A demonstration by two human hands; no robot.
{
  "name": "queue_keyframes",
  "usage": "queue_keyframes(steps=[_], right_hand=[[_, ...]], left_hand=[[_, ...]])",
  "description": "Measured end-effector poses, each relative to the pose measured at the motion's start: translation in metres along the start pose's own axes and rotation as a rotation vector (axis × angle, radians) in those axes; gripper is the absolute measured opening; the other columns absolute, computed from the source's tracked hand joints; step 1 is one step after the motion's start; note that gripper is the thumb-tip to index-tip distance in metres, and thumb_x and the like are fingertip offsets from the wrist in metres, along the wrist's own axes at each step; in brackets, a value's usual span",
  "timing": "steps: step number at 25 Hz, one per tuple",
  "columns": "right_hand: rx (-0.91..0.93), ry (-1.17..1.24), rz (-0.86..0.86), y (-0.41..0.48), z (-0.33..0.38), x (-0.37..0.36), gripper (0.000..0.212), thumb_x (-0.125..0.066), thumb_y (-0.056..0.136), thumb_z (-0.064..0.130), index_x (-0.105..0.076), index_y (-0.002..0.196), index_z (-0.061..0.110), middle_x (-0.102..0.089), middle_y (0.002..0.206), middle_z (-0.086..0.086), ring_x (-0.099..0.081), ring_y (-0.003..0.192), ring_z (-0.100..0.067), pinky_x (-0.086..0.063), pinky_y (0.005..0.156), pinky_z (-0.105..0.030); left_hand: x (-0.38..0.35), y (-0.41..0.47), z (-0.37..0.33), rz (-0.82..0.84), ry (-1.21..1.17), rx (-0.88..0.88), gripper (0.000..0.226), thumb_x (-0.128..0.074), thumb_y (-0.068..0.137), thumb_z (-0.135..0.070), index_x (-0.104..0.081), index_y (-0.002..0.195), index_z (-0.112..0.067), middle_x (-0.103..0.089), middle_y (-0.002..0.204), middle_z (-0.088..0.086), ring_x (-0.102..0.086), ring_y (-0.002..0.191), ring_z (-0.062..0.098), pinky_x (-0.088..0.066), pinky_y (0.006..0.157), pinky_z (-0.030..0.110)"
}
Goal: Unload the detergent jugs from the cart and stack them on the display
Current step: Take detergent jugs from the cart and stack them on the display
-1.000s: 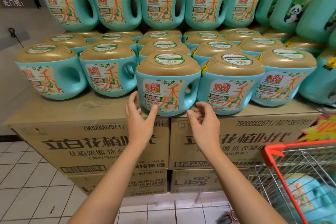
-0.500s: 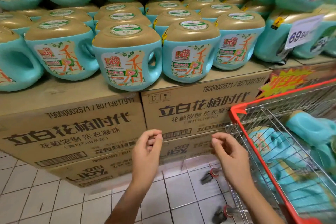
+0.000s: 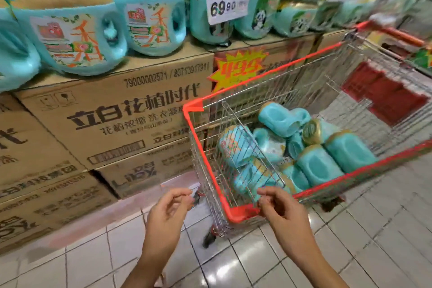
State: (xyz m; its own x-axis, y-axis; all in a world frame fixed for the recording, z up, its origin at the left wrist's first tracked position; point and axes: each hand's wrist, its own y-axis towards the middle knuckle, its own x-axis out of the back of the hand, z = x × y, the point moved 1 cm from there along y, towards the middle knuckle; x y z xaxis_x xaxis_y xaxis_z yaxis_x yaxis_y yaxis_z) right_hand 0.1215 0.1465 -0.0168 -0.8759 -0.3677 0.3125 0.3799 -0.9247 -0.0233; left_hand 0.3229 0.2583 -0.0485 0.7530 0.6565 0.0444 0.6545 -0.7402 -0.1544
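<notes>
Two hands: left hand [image 3: 168,213] and right hand [image 3: 280,210], bare, fingers loosely curled toward the thumbs, gripping nothing.
Right fingertips [image 3: 263,194]: in front of the near corner of the silver wire shopping cart [image 3: 192,105]; whether they touch it cannot be told.
Cart: box-shaped mesh with a red plastic rim, just beside the cartons.
Load in cart: teal plastic detergent jugs with gold caps [image 3: 318,163], squat and rounded, tumbled on their sides, touching one another.
Display stock: teal handled jugs with gold domed lids [image 3: 72,37], upright on the cartons; labels show a large orange-red brush character, brand patch blurred.
Neighbouring stock: teal panda-printed jugs [image 3: 259,18], to the right.
Base: brown cardboard cartons [image 3: 105,128], printed "立白花植时代", "Liby", "79000002571 / 80713917911".
Price tag: white card [image 3: 228,3], "69.90".
Sign: yellow-and-red starburst sign [image 3: 238,69], digits smeared.
Floor: glossy white tiles [image 3: 257,264].
</notes>
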Motion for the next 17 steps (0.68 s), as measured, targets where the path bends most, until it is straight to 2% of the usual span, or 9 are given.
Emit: queue_keyframes(steps=[3, 7, 10, 12, 15, 17], right_hand=[[-0.028, -0.008, -0.053, 0.004, -0.015, 0.058, 0.023, -0.061, 0.089, 0.001, -0.067, 0.083, 0.022, -0.051, 0.062, -0.007, -0.048, 0.062, -0.016, -0.041, 0.062, -0.028], [-0.057, -0.023, -0.098, 0.021, -0.027, 0.112, 0.022, -0.061, 0.089, 0.004, -0.068, 0.083, 0.024, -0.058, 0.068, -0.023, -0.052, 0.063, -0.016, -0.044, 0.064, -0.029], [-0.072, -0.009, -0.142, 0.058, -0.03, 0.145, 0.026, -0.062, 0.088, 0.003, -0.067, 0.083, 0.028, -0.067, 0.074, -0.014, -0.058, 0.066, -0.016, -0.049, 0.064, -0.021], [-0.062, -0.054, -0.154, 0.1, -0.035, 0.165, 0.027, -0.062, 0.088, 0.004, -0.065, 0.084, 0.03, -0.067, 0.072, -0.005, -0.062, 0.068, -0.012, -0.05, 0.066, -0.019], [-0.007, -0.201, -0.175, 0.186, -0.046, 0.193, 0.016, -0.062, 0.089, 0.006, -0.067, 0.093, 0.02, -0.061, 0.069, 0.011, -0.056, 0.063, 0.007, -0.042, 0.061, -0.006], [-0.016, -0.265, -0.179, 0.245, -0.056, 0.207, 0.014, -0.061, 0.09, 0.01, -0.065, 0.102, 0.017, -0.061, 0.074, 0.011, -0.054, 0.063, 0.007, -0.041, 0.06, -0.008]], left_hand=[[-0.061, -0.008, -0.001, 0.056, -0.024, -0.01, 0.027, -0.063, 0.089, -0.001, -0.072, 0.081, -0.026, -0.074, 0.078, -0.002, -0.067, 0.072, 0.004, -0.05, 0.066, 0.01], [-0.124, 0.002, -0.013, 0.156, -0.025, -0.027, 0.023, -0.06, 0.089, 0.004, -0.07, 0.088, -0.017, -0.073, 0.074, 0.001, -0.066, 0.068, 0.002, -0.05, 0.064, 0.01], [-0.17, 0.03, -0.028, 0.216, -0.011, -0.054, 0.019, -0.062, 0.088, 0.001, -0.07, 0.091, -0.016, -0.073, 0.078, -0.001, -0.065, 0.071, 0.003, -0.051, 0.066, 0.011], [-0.201, 0.062, -0.037, 0.22, -0.011, -0.064, 0.017, -0.062, 0.089, -0.001, -0.069, 0.093, -0.016, -0.071, 0.079, 0.004, -0.064, 0.074, 0.009, -0.052, 0.068, 0.014], [-0.253, 0.127, -0.049, 0.228, 0.057, -0.099, 0.017, -0.062, 0.091, -0.005, -0.066, 0.095, -0.021, -0.068, 0.086, 0.011, -0.061, 0.076, 0.016, -0.05, 0.07, 0.02], [-0.285, 0.174, -0.052, 0.213, 0.13, -0.103, 0.017, -0.062, 0.092, -0.007, -0.065, 0.095, -0.024, -0.066, 0.086, 0.004, -0.058, 0.074, 0.01, -0.047, 0.068, 0.016]])
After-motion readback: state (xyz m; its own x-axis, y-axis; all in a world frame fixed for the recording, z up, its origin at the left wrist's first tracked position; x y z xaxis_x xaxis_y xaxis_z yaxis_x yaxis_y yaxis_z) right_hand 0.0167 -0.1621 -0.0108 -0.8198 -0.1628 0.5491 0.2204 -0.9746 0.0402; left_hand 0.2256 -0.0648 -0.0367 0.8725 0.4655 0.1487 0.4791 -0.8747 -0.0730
